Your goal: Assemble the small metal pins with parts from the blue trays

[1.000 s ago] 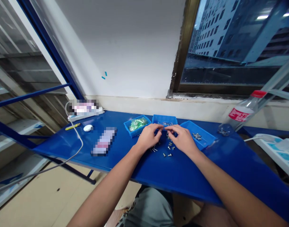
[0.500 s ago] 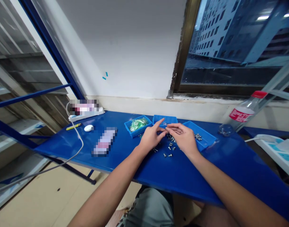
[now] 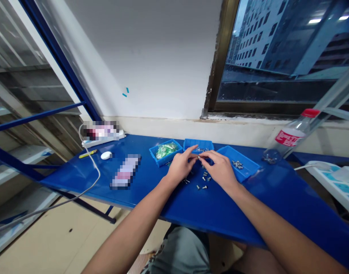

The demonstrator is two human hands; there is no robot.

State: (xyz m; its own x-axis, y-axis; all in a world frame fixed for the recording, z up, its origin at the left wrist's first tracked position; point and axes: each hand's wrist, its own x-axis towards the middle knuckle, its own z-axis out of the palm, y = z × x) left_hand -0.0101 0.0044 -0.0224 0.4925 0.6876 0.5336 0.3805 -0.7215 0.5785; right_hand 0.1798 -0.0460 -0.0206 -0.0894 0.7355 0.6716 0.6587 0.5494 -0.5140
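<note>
While left hand (image 3: 178, 167) and right hand (image 3: 221, 167) pinch tiny piece (image 3: 199, 156), kind unclear, work looks partway: trayed bolts (image 3: 237, 164) in rightmost tray (image 3: 251, 168), loose bolts (image 3: 204, 187) toward counter's (image 3: 220, 213) front edge.

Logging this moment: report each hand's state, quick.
Left hand: half-curled, index finger raised; hold can't be told.
Right hand: half-curled, fingertips at the left's; hold can't be told.

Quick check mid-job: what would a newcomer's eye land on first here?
Probably the left hand and right hand, fingertips together mid-picture above the blue table; anything pinched there is too small to identify. Next, loose screws between the forearms, and three blue trays beyond. The red-capped bottle stands out at right, below the window.
</note>
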